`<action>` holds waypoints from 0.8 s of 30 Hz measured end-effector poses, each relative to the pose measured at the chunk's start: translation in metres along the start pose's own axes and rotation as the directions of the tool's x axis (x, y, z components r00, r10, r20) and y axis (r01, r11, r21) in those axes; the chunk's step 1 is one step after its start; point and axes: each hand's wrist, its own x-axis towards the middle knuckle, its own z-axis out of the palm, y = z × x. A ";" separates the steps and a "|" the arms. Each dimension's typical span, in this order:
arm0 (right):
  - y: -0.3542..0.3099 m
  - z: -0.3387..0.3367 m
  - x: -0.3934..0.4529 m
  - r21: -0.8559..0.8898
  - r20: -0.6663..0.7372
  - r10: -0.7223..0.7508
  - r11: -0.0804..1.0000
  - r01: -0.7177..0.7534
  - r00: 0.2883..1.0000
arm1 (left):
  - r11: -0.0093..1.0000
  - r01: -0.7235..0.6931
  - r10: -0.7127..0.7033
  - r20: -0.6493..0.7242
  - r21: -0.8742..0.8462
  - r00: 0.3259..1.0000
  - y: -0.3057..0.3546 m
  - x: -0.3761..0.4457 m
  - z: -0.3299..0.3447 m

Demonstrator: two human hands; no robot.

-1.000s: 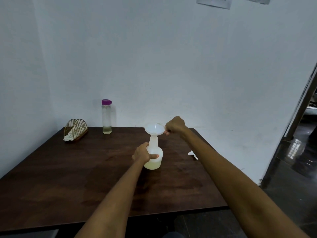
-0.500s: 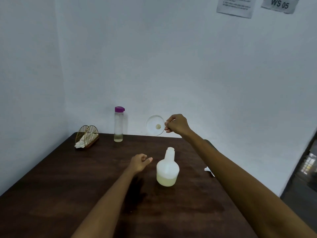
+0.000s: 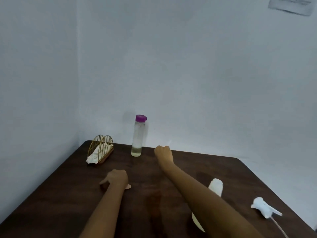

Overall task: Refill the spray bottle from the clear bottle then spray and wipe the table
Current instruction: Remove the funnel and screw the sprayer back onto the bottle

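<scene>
Far left, by the wall: gold wire holder (image 3: 101,148) with a crumpled napkin (image 3: 93,158). Just right of it, upright, long axis vertical, purple cap up: clear bottle (image 3: 138,135), a little pale liquid at the bottom. Nearer, on the dark table (image 3: 51,194): left hand (image 3: 116,177), fingers loosely spread, resting on the wood, holding nothing. Farther back: right hand (image 3: 163,152), fist curled; contents hard to tell. Under the right forearm: white spray bottle (image 3: 216,186), upright, neck uncapped, yellowish liquid low. Far right: white spray head (image 3: 262,207) lying flat, tube trailing.
</scene>
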 end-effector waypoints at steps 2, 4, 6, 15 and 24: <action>-0.010 0.013 0.008 -0.152 0.042 -0.034 0.988 0.040 0.999 | 0.999 0.035 -0.032 0.071 -0.041 0.997 0.002 0.004 -0.010; -0.016 0.026 0.012 -0.230 0.105 -0.056 0.970 0.079 0.993 | 0.998 0.035 -0.031 0.096 -0.049 0.995 0.004 0.010 -0.016; -0.021 0.034 0.014 -0.263 0.170 0.002 0.964 0.043 0.985 | 0.999 0.019 -0.015 0.079 -0.046 0.997 0.007 0.017 -0.018; -0.020 0.086 0.040 -0.176 0.039 -0.079 0.981 0.085 0.996 | 1.000 -0.008 0.007 -0.005 -0.020 1.000 0.013 0.020 -0.021; -0.022 0.064 0.037 -0.092 0.121 -0.004 0.996 0.016 0.993 | 0.999 -0.045 0.046 -0.075 0.010 0.996 0.002 0.033 -0.009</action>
